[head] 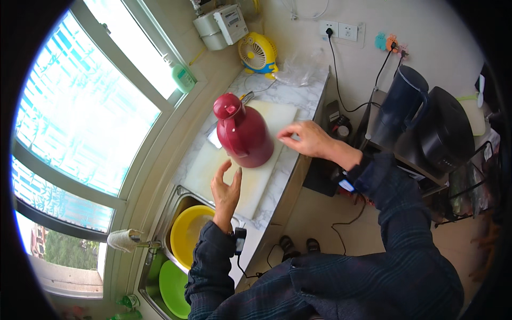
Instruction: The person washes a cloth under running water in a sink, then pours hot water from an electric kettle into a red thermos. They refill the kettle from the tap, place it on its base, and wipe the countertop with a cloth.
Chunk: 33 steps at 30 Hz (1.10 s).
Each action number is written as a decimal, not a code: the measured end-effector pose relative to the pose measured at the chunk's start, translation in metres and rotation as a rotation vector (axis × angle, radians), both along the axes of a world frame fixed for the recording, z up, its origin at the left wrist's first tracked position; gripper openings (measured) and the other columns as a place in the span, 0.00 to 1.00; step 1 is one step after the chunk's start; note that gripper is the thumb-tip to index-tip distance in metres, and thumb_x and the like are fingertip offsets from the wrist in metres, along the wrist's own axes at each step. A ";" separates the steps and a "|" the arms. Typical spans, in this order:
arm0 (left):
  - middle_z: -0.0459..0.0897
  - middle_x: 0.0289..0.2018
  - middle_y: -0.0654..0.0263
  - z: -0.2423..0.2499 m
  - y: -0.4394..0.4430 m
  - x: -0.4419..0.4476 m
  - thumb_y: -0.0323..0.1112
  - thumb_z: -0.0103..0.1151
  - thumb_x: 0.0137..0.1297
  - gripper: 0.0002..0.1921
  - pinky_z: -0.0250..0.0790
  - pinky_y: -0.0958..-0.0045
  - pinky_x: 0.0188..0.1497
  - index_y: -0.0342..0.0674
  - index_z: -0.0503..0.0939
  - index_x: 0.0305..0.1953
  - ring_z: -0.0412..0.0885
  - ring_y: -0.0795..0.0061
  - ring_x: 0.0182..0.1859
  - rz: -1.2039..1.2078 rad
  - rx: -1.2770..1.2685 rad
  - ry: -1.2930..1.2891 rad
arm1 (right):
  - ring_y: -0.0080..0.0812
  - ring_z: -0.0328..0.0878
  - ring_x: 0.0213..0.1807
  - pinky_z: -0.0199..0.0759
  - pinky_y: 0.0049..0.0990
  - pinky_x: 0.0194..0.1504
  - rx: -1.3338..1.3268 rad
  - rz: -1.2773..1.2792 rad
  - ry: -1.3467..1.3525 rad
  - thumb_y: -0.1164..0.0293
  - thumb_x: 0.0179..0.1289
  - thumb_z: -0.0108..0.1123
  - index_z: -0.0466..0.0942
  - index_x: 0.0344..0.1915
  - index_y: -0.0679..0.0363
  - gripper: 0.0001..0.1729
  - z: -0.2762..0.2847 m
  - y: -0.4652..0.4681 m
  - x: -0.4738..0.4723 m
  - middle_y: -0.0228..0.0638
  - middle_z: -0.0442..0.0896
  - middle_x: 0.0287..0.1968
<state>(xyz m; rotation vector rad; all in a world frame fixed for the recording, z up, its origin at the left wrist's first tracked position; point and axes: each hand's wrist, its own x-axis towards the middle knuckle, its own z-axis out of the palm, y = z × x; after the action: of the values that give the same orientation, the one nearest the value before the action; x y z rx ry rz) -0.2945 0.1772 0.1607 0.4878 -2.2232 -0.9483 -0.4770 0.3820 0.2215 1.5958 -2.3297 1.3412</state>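
A dark red thermos jug (246, 136) with a domed lid stands upright on a white cutting board (256, 188), its handle turned towards me. My left hand (226, 192) is just below the jug, thumb and fingers apart, holding nothing. To the jug's right hovers my right hand (308, 139), its fingers curled and its thumb set off from them, with nothing visible in it. A small gap shows between each hand and the jug. Part of a shiny flat item (214, 138) shows behind the jug; what it is I cannot tell.
A yellow basin (188, 232) and a green basin (172, 288) sit in the steel double sink (180, 192). At the counter's far end are a yellow fan (256, 54) and a clear plastic bag (296, 74). A dark blue pitcher (400, 100) and a black appliance (446, 128) stand on the right.
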 end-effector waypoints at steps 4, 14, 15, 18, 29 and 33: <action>0.82 0.38 0.56 -0.002 -0.007 -0.052 0.37 0.62 0.58 0.20 0.69 0.71 0.46 0.33 0.74 0.48 0.79 0.71 0.43 -0.061 0.230 0.112 | 0.40 0.80 0.35 0.72 0.31 0.37 -0.135 0.032 0.007 0.64 0.57 0.59 0.80 0.36 0.60 0.12 0.045 -0.059 -0.025 0.40 0.83 0.32; 0.77 0.26 0.59 -0.008 -0.011 -0.067 0.37 0.61 0.59 0.14 0.66 0.72 0.33 0.32 0.72 0.36 0.73 0.72 0.29 -0.167 0.322 0.158 | 0.37 0.81 0.41 0.74 0.32 0.41 0.667 -0.198 0.557 0.45 0.36 0.68 0.84 0.30 0.55 0.27 0.104 -0.183 -0.018 0.38 0.84 0.34; 0.77 0.26 0.58 -0.008 -0.013 -0.065 0.37 0.61 0.59 0.14 0.66 0.71 0.33 0.32 0.72 0.37 0.73 0.71 0.29 -0.162 0.290 0.160 | 0.38 0.81 0.40 0.74 0.32 0.41 0.679 -0.166 0.548 0.47 0.35 0.69 0.83 0.29 0.55 0.26 0.107 -0.187 -0.018 0.38 0.84 0.34; 0.78 0.27 0.55 -0.007 -0.018 -0.063 0.38 0.60 0.60 0.14 0.66 0.69 0.35 0.32 0.72 0.38 0.75 0.66 0.31 -0.170 0.219 0.184 | 0.41 0.81 0.38 0.74 0.35 0.39 0.716 -0.052 0.537 0.52 0.32 0.69 0.81 0.32 0.60 0.28 0.116 -0.187 -0.022 0.44 0.83 0.33; 0.78 0.28 0.61 -0.001 -0.071 -0.011 0.31 0.58 0.60 0.09 0.65 0.73 0.40 0.33 0.73 0.36 0.74 0.72 0.33 -0.269 0.292 0.059 | 0.41 0.77 0.47 0.71 0.33 0.49 0.101 0.063 0.092 0.59 0.36 0.72 0.71 0.51 0.56 0.38 0.078 -0.162 -0.115 0.43 0.79 0.45; 0.78 0.29 0.62 0.000 -0.065 0.006 0.31 0.57 0.60 0.08 0.65 0.74 0.41 0.33 0.73 0.35 0.75 0.72 0.34 -0.232 0.329 0.056 | 0.41 0.74 0.51 0.69 0.34 0.52 0.527 -0.138 0.162 0.60 0.37 0.71 0.69 0.55 0.52 0.39 -0.035 -0.136 -0.132 0.42 0.76 0.49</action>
<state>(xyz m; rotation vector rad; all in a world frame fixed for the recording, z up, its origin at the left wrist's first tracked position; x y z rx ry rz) -0.2887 0.1122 0.1608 0.3466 -2.1114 -1.4447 -0.6090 0.2464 0.1860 1.5294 -2.7702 0.5682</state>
